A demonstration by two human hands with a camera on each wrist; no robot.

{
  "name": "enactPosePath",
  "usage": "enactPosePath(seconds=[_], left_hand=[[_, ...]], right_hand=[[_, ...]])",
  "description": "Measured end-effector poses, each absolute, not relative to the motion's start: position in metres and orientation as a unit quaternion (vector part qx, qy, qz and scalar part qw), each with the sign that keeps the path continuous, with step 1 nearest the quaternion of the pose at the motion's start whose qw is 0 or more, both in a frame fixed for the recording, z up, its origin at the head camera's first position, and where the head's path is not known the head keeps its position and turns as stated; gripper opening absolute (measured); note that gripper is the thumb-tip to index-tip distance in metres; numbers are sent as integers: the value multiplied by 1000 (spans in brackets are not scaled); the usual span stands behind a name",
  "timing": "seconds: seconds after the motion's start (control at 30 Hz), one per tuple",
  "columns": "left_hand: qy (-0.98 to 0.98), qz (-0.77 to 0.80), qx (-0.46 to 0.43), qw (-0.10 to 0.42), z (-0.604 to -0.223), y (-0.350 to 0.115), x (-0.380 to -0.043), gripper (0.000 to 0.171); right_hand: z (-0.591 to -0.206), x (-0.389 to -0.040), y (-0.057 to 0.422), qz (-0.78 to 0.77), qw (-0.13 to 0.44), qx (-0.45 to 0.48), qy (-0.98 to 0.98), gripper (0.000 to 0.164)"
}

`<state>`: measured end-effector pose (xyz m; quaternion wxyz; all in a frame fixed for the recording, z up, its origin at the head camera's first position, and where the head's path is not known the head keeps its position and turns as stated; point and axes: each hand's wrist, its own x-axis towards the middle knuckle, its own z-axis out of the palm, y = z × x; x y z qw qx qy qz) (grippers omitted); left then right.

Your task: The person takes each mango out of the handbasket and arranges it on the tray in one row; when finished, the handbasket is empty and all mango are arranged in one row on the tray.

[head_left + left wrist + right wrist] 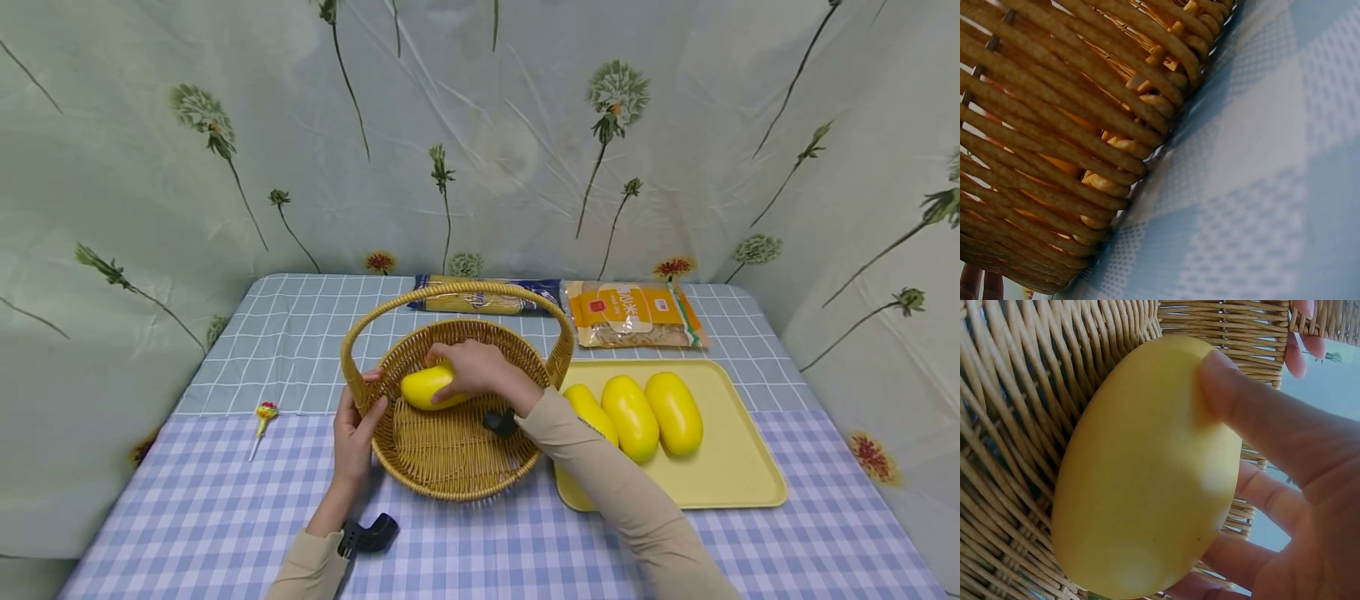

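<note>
A round wicker basket (pixel 450 458) with a tall arched handle stands at the table's middle. Inside it, toward the far left wall, lies a yellow mango (pixel 422 389). My right hand (pixel 476 367) reaches in and holds this mango, the thumb (pixel 1254 400) along one side and fingers around the other. The left hand (pixel 356 442) grips the basket's left rim at the foot of the handle. Close up in the left wrist view, the basket's woven side (pixel 1054 131) meets the checked cloth, with fingertips at the lower left.
Right of the basket is a yellow tray (pixel 738 471) bearing three mangoes (pixel 630 417); the right forearm crosses its near left corner. Behind lie a pack of spaghetti (pixel 487 307) and an orange-labelled food bag (pixel 633 315). A lollipop (pixel 266 411) lies at left.
</note>
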<state>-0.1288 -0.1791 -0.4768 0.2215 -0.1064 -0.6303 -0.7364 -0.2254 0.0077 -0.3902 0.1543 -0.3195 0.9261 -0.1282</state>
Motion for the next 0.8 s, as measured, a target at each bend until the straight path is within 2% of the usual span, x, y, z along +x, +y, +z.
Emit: enactPosePath(seconds=[0.8], left_hand=[[-634, -732, -102, 226, -478, -179, -128, 32]], right_hand=[[-388, -217, 18, -73, 157, -339, 925, 64]])
